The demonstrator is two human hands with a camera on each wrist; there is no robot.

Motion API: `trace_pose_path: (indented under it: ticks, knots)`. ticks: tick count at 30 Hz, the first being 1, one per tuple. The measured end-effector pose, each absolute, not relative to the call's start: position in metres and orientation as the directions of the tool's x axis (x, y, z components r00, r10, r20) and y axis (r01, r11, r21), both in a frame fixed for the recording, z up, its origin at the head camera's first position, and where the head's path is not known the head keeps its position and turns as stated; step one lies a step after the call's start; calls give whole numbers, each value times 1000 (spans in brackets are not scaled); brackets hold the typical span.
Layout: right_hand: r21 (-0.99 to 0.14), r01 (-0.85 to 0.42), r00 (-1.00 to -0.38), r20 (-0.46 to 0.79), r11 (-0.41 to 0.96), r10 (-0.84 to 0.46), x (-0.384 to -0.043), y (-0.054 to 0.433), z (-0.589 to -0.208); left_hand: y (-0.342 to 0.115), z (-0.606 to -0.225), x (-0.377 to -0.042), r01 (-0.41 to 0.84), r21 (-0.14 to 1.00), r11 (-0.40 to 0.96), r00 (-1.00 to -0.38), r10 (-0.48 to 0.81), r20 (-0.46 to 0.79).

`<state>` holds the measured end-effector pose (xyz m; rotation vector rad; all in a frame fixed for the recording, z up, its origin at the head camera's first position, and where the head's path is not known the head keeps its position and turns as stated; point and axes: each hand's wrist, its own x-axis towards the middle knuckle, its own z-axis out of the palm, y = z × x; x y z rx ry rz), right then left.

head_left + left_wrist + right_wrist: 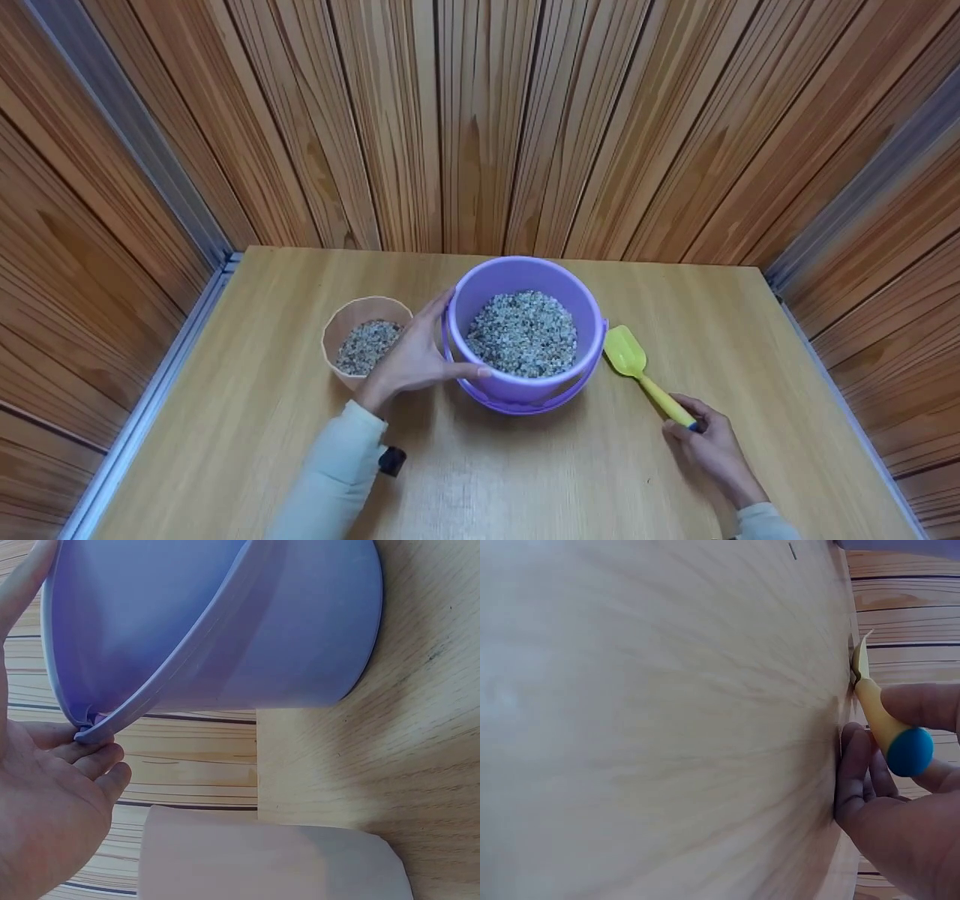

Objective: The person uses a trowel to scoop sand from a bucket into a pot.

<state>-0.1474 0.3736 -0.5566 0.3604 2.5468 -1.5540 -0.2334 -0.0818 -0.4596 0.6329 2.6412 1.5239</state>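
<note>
A purple bucket (517, 388) holding grey gravel (525, 334) stands on the table, its carry handle lowered round the outside. My left hand (412, 364) rests on its left side, thumb laid across the front rim and fingers reaching along the outside. In the left wrist view these fingers (101, 761) touch the rim near the handle joint. With my right hand (712, 446) I hold a yellow toy shovel (626, 352) by the end of its handle, between thumb and fingers. Its scoop points toward the bucket and carries no gravel; the blue handle end shows in the right wrist view.
A peach-coloured pot (341, 322) with some gravel in it stands just left of the bucket, partly behind my left hand. Wooden plank walls (480, 127) rise behind and beside the wooden table (525, 480), with metal rails (157, 412) along its sides.
</note>
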Motion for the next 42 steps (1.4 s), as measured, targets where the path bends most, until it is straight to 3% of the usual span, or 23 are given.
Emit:
trace_pose_path:
  ticks: [11, 22, 29, 42]
  knots:
    - [-904, 298, -950, -251, 306, 185, -154, 378, -558, -82, -460, -233, 326, 836, 441, -919, 354, 171]
    - [-899, 317, -933, -238, 304, 270, -158, 373, -560, -81, -459, -232, 282, 840, 463, -933, 337, 128]
    - [-942, 300, -934, -257, 154, 248, -158, 376, -561, -81, -459, -232, 302, 833, 463, -928, 344, 145]
    - [-963, 271, -941, -262, 15, 213, -159, 379, -559, -81, -458, -232, 295, 832, 470, -930, 341, 138]
